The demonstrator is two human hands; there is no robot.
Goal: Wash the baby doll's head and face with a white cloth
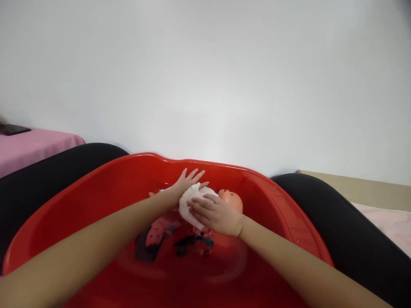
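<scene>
A doll (233,199) lies on its back inside a red baby bathtub (154,164), its head to the right. Over its body is a bunched white cloth (189,209). My left hand (188,183) is at the far side of the cloth, its fingers spread apart. Against the near side of the cloth, my right hand (218,214) has its fingers close together, gripping the fabric. My hands and the cloth hide most of the doll's body. Pink and dark patterned shapes (154,236) show at the tub's bottom.
Black-clad legs (311,201) flank the tub on both sides. A pink cloth-covered surface (41,145) with a dark flat device (14,129) stands at left. Light pink fabric (388,222) lies at right. A white wall (205,77) rises behind.
</scene>
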